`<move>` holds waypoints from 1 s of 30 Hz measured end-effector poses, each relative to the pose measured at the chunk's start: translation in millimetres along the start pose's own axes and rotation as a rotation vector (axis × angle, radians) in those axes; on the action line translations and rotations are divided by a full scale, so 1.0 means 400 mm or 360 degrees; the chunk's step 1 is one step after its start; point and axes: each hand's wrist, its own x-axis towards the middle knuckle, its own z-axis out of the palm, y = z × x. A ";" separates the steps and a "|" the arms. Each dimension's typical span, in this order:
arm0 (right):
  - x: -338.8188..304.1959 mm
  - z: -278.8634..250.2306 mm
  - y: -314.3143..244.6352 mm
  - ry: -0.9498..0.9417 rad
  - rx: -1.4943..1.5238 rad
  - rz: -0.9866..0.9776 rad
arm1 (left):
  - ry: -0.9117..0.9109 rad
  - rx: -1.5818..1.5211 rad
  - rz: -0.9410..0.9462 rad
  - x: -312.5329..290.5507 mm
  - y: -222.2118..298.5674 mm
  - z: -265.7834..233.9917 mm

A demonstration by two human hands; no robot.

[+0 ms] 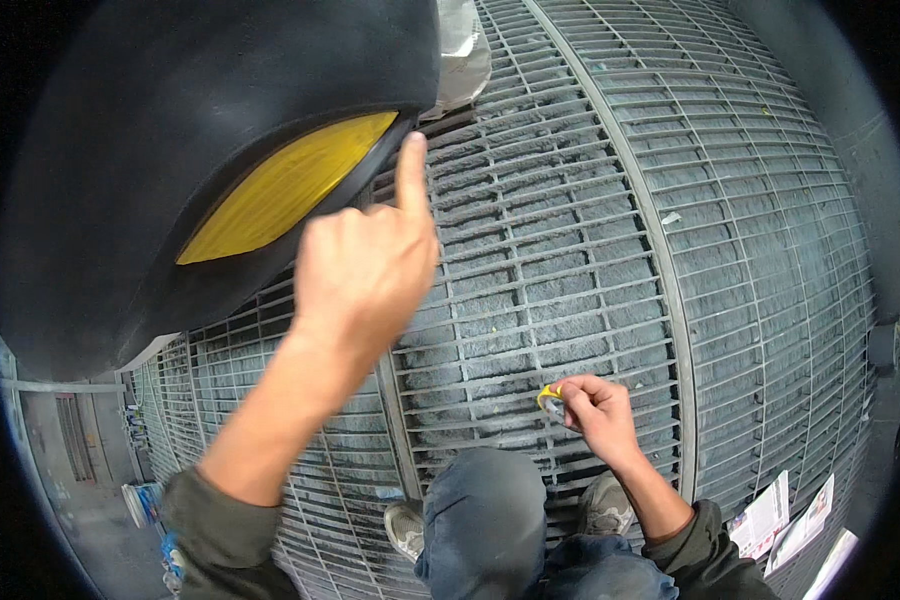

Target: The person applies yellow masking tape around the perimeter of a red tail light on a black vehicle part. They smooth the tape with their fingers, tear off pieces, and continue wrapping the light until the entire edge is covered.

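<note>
Black panel (pixel 170 130) edge – left hand (pixel 365 270) raised, forefinger touching.

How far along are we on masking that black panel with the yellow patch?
Done: a yellow patch already covers one recess of the black panel. In hand: the left hand presses its index fingertip against the panel's edge beside the patch, while the right hand pinches a small yellow piece low over the floor grating. Left: that piece is not yet on the panel; the rest cannot be judged.

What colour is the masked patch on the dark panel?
Yellow patch, clearest in the head view.
</note>
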 end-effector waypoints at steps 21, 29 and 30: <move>-0.014 -0.010 0.004 0.0049 -0.0030 -0.0011 | 0.0014 0.0278 0.0058 -0.073 -0.146 -0.140; -0.227 0.009 -0.274 0.0421 -0.0052 0.0034 | -0.0540 -0.0470 -0.0587 -0.386 -0.299 -0.078; -0.276 0.016 -0.313 0.0453 -0.0010 0.0039 | -0.0819 -0.0494 -0.0680 -0.445 -0.310 -0.072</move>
